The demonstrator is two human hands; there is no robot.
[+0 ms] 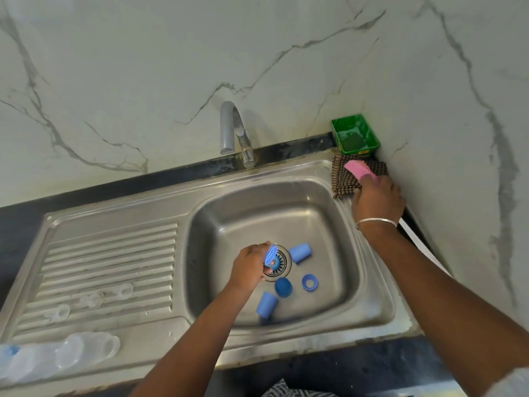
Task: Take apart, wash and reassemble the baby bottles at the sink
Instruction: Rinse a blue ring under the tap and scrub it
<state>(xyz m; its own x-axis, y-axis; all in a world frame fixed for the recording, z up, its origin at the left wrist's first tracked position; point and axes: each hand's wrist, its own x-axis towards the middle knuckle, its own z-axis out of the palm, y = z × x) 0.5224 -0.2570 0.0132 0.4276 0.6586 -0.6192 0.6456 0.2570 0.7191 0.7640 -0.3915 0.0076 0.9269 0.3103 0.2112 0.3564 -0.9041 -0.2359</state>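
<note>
Nearest, at the left edge, clear bottle bodies point(57, 356) lie on their sides on the drainboard point(114, 253), with three clear teats point(91, 300) a little farther along its ridges. In the sink basin point(329, 224) lie two blue caps point(266, 304), a blue collar ring point(310, 282) and another blue piece point(283, 287). Over the drain point(282, 262) the left hand point(250, 267) grips a blue bottle part point(270, 255), fingers curled round it. Farther right, the right hand point(378, 196) pinches a pink sponge point(359, 169) on a checked cloth point(343, 179). Beyond stand a green tub point(355, 134) and the tap point(233, 130).
</note>
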